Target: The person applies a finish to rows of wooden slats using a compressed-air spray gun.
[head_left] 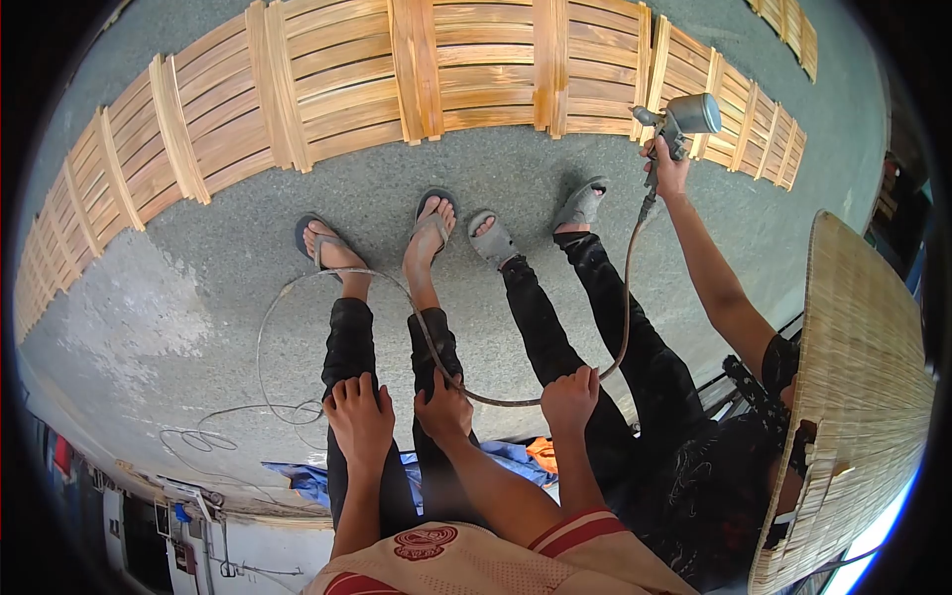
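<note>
My left hand [359,426] rests on my left knee with its fingers spread over the black trouser leg [349,337]. On my other knee lies my right hand [445,409], fingers stretched over the cloth. A thin brown hose [496,402] curves right past its fingers. Beside me, a co-worker's hand [570,400] is closed at that hose. The co-worker's other hand [671,171] grips a spray gun [677,129] with a grey cup, held close to the slatted wooden panels [486,69].
Wooden panels with cross battens arc across the concrete floor [248,238]; another panel [790,35] lies at top right. Loose hose coils [213,436] lie at left. Blue and orange cloth [511,461] is behind our legs. The co-worker's woven conical hat [863,397] fills the right side.
</note>
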Available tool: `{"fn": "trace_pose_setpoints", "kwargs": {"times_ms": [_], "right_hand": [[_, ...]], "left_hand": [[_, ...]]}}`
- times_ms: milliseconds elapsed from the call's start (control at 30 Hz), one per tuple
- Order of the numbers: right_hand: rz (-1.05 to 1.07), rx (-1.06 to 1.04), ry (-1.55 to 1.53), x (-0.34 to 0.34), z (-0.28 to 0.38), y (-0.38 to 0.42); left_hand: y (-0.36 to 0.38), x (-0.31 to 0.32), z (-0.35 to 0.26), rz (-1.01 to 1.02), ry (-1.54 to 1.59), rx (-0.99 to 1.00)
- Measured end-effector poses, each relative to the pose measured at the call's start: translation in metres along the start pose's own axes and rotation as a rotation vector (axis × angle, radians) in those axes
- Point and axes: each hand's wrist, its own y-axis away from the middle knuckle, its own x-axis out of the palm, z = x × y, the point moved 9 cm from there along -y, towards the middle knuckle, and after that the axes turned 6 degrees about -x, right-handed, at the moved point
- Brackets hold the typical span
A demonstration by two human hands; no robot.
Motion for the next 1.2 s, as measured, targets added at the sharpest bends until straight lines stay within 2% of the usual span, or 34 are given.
{"fn": "trace_pose_setpoints", "kwargs": {"times_ms": [300, 367, 500, 600, 700, 800, 900, 1000, 1200], "right_hand": [[0.053, -0.017, -0.085, -0.023, 0.023, 0.017], [0.020, -0.017, -0.066, -0.021, 0.020, 0.015], [0.021, 0.094, -0.138, 0.040, -0.017, -0.018], [-0.082, 0.053, -0.011, 0.013, -0.002, -0.003], [0.116, 0.115, -0.165, 0.028, -0.008, -0.010], [0.068, 0.014, -0.052, -0.042, 0.033, 0.025], [-0.007, -0.040, 0.001, -0.035, 0.031, 0.026], [0.041, -0.008, -0.039, -0.032, 0.030, 0.024], [-0.092, 0.033, 0.000, 0.009, 0.004, 0.002]], "left_hand": [[-0.003, -0.001, 0.002, -0.009, 0.012, -0.003], [-0.002, -0.001, 0.002, -0.012, 0.009, 0.000], [-0.003, -0.001, 0.003, -0.006, 0.010, -0.009], [-0.002, 0.000, 0.001, -0.007, 0.007, -0.004], [-0.001, -0.001, -0.001, -0.008, 0.000, -0.002], [-0.001, 0.002, -0.002, -0.014, -0.003, 0.007], [0.000, 0.002, -0.003, -0.016, -0.013, 0.015], [0.000, 0.001, -0.005, -0.015, -0.021, 0.021], [0.002, 0.002, -0.006, -0.019, -0.035, 0.038]]}}
